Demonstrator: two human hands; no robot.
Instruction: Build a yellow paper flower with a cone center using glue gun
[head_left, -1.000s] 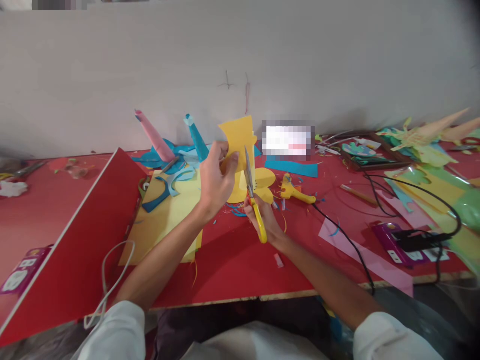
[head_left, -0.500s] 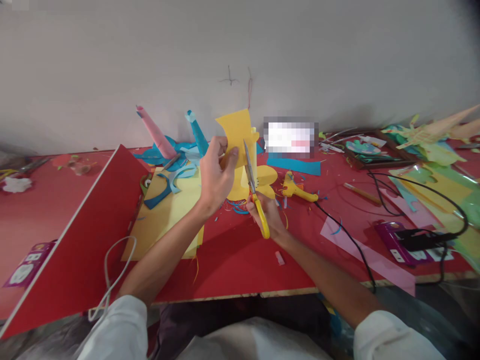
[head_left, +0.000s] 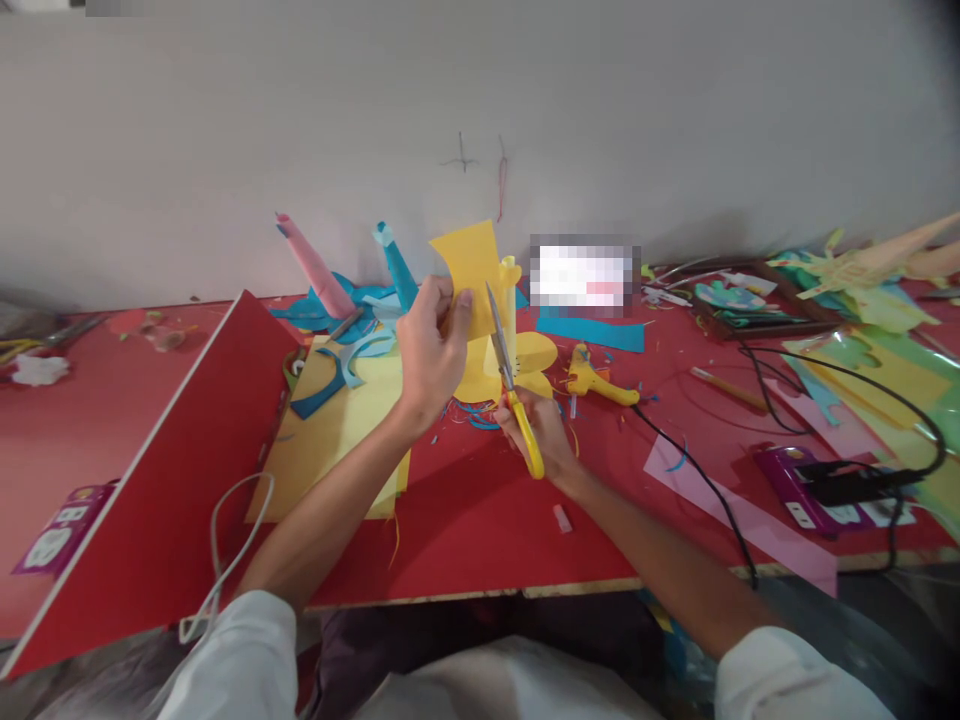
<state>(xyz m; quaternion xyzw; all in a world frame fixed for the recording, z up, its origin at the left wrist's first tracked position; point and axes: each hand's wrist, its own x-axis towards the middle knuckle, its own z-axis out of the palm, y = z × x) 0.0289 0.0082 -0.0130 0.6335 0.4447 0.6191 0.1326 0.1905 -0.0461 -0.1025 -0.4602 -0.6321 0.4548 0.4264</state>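
Note:
My left hand (head_left: 435, 345) pinches a piece of yellow paper (head_left: 471, 262) between thumb and fingers, held up above the table. In my right hand (head_left: 546, 428) is a pair of scissors (head_left: 529, 435) with yellow handles, my fingers closed round them. The blades point up and lie against the right edge of the paper; whether they are fully closed I cannot tell. Behind my hands a yellow paper flower shape (head_left: 536, 352) lies on the table, and a rolled yellow paper tube (head_left: 510, 310) stands by it, partly hidden by the scissors.
A yellow glue gun (head_left: 600, 380) with a black cord lies right of my hands. Yellow sheets (head_left: 337, 450) lie at left, beside a tilted red board (head_left: 150, 480). Pink and blue paper cones (head_left: 315, 265) stand behind. A purple power strip (head_left: 806, 490) sits at right on the red table (head_left: 480, 530).
The yellow paper has shifted slightly left of the scissors, showing more of the tube behind. The whole view has moved a little; both hands keep their grip.

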